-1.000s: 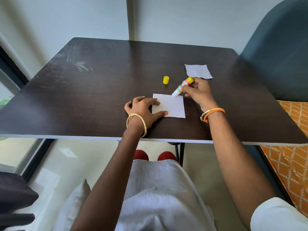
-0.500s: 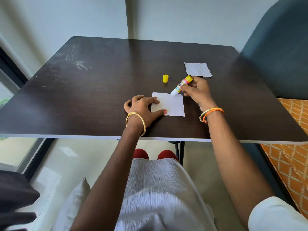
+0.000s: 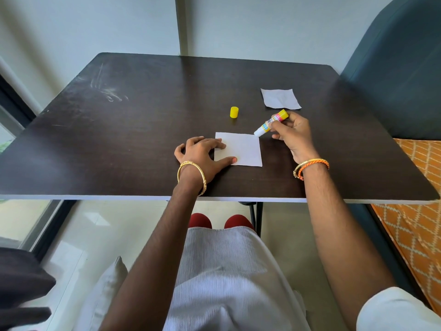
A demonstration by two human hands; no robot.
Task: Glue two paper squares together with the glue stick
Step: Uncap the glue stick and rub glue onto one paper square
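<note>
Here the right hand [image 3: 291, 137] has its thumb and fingers curled round the barrel of the glue stick [image 3: 270, 123], pinching it about halfway along. The stick is tilted, its long axis running from the yellow base, up and away toward the far right, down to the white glue end, which points near-left and sits at the far right corner of the near paper square [image 3: 241, 149]; whether the tip actually touches the sheet or hangs just above it cannot be told from this view. So the sheet lies to the left of and nearer than the gripping fingers, and any stroke of glue would, I judge, have to run leftward or toward the body across it. The left hand [image 3: 202, 155] lies flat with its fingers spread, the fingertips and thumb resting on the left edge of that same sheet and holding it to the dark table [image 3: 119, 144]; it grips nothing. The second paper square [image 3: 280, 98] lies well apart, beyond the right hand toward the far right, slightly creased and untouched, so the right hand is plainly the nearer one to fetch it. The yellow cap [image 3: 234, 112] stands alone on the table, beyond the near sheet and left of the stick.
</note>
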